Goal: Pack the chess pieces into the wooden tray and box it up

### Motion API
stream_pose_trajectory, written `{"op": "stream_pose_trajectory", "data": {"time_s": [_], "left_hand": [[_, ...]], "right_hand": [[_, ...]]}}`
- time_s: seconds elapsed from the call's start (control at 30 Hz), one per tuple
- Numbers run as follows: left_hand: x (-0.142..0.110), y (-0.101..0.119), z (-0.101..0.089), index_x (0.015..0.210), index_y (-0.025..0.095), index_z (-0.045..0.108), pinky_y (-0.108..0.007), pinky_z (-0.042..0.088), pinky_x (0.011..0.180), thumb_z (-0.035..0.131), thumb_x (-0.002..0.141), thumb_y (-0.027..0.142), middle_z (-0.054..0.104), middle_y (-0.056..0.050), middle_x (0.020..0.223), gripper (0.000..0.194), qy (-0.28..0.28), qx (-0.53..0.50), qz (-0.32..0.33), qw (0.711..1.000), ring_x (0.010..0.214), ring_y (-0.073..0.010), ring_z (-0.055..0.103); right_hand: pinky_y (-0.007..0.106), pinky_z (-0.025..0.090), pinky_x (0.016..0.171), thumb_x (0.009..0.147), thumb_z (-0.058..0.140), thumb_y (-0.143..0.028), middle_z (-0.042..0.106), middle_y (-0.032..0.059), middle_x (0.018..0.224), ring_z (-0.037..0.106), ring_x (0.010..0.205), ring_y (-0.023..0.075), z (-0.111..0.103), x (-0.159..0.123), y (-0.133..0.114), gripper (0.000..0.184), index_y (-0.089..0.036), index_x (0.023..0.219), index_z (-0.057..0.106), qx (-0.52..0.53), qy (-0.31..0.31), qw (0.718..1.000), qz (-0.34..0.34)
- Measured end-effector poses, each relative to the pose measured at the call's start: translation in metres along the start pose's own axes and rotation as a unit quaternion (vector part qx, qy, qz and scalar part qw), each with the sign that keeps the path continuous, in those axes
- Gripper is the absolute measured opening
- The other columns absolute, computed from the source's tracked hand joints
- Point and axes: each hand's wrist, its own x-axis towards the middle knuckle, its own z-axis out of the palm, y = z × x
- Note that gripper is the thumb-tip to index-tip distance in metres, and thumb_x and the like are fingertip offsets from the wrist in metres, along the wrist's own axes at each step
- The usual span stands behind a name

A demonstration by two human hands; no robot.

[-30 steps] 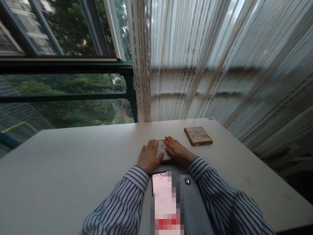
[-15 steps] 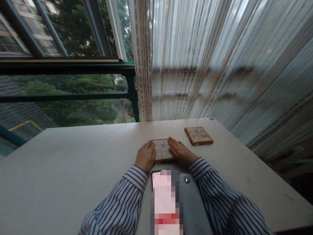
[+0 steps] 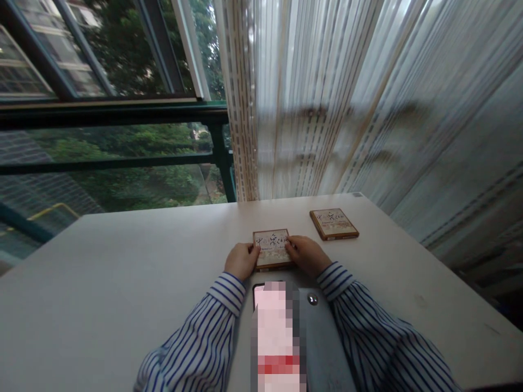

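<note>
A thin square box with brown edges and dark brush-style lettering on a pale cover lies on the white table. My left hand grips its left edge, thumb on top and fingers curled at the side. At the right edge, my right hand holds it the same way, its thumb on the cover. Both hands are closed, with some fingertips hidden. A second box of the same look lies flat beyond my right hand, apart from it.
A phone, mostly blurred out, lies in front of the box. Beside it is a grey-blue flat item with a metal snap. The white table reaches a window railing and a striped curtain.
My fingers, laid flat along the near box's sides and top before, have curled in to grip its edges. More of the cover's lettering shows. The view has shifted slightly.
</note>
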Motion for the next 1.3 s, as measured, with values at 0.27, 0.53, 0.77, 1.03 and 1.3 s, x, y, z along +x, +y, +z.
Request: {"op": "stream_pose_trajectory", "data": {"time_s": [0.27,0.53,0.77,1.03,1.3], "left_hand": [[0.005,0.002,-0.004,0.095,0.015,0.068,-0.024,0.04,0.068,0.038,0.083,0.039,0.068,-0.012,0.094,0.04,-0.026,-0.018,0.008,0.999,0.084,-0.0188,0.061],[0.007,0.004,-0.005,0.095,0.014,0.068,-0.024,0.04,0.07,0.038,0.083,0.033,0.069,-0.011,0.093,0.038,-0.037,-0.031,0.001,0.999,0.083,-0.0184,0.061],[0.01,0.004,-0.008,0.089,0.011,0.07,-0.026,0.041,0.068,0.042,0.08,0.031,0.069,-0.012,0.086,0.036,-0.032,-0.064,-0.004,0.997,0.079,-0.0204,0.061],[0.018,-0.009,0.001,0.087,0.01,0.069,-0.024,0.046,0.069,0.05,0.075,0.031,0.07,-0.009,0.087,0.03,-0.031,-0.185,-0.02,0.982,0.08,-0.0187,0.063],[0.014,0.0,0.0,0.113,0.005,0.05,-0.026,0.051,0.054,0.058,0.074,0.024,0.068,-0.015,0.083,0.044,-0.006,-0.338,-0.116,0.934,0.063,-0.0169,0.065]], "right_hand": [[0.026,0.041,0.079,0.087,0.038,-0.028,0.064,0.0099,0.104,0.058,0.095,0.0185,0.002,0.001,0.001,0.03,-0.016,0.102,0.06,0.021,-0.012,0.999,0.027],[0.027,0.042,0.079,0.086,0.039,-0.028,0.065,0.0095,0.102,0.059,0.096,0.0192,0.002,0.002,0.003,0.03,-0.016,0.103,0.061,0.032,-0.021,0.999,0.034],[0.027,0.042,0.08,0.086,0.038,-0.028,0.065,0.0099,0.104,0.058,0.098,0.0192,0.002,0.003,0.004,0.031,-0.016,0.104,0.06,0.037,-0.025,0.998,0.034],[0.028,0.041,0.08,0.086,0.039,-0.028,0.065,0.0098,0.103,0.058,0.097,0.0197,0.002,0.002,0.004,0.029,-0.017,0.103,0.061,0.032,-0.029,0.998,0.038],[0.027,0.041,0.082,0.086,0.039,-0.03,0.062,0.0105,0.109,0.057,0.098,0.0189,-0.001,0.0,0.005,0.031,-0.016,0.104,0.06,0.03,-0.017,0.999,0.035]]}}
